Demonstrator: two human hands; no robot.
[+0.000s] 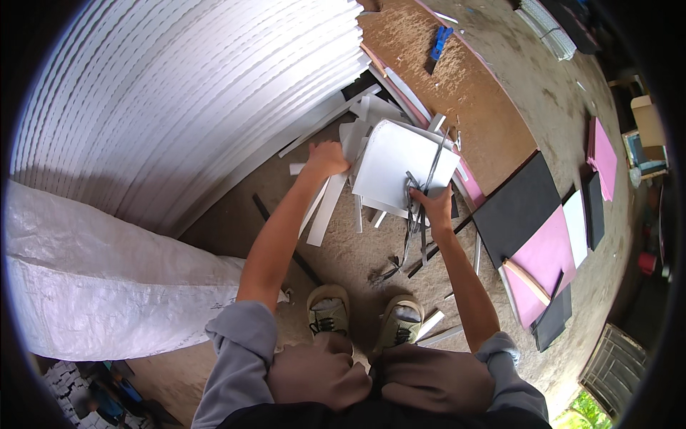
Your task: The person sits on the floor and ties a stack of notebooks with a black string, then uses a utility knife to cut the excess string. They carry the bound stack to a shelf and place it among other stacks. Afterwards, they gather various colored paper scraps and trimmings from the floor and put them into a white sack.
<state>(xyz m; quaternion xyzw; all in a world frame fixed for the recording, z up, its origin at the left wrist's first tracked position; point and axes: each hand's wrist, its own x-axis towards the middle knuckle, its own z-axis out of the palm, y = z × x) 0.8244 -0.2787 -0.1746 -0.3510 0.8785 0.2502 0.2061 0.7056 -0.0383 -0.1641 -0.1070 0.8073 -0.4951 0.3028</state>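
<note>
My left hand (pixel 329 157) is closed at the edge of a heap of white offcut strips (pixel 353 140), its fingers curled and partly hidden; it seems to grip some of them. Long white strips (pixel 327 212) lie just below it. My right hand (pixel 434 209) grips the lower right edge of a white sheet (pixel 401 163) with rounded corners, the thumb on top. Thin dark grey strips (pixel 434 166) lie across that sheet and under the thumb, their ends hanging toward the floor. The sheet is tilted above the heap.
Tall stacked white sheets (pixel 193 93) rise at the left, with a white wrapped bundle (pixel 128 279) nearer. A brown board (pixel 464 93) bears a blue clamp-like thing (pixel 441 43). Black (pixel 519 207) and pink sheets (pixel 536 268) lie at the right. My shoes (pixel 329 311) stand close below.
</note>
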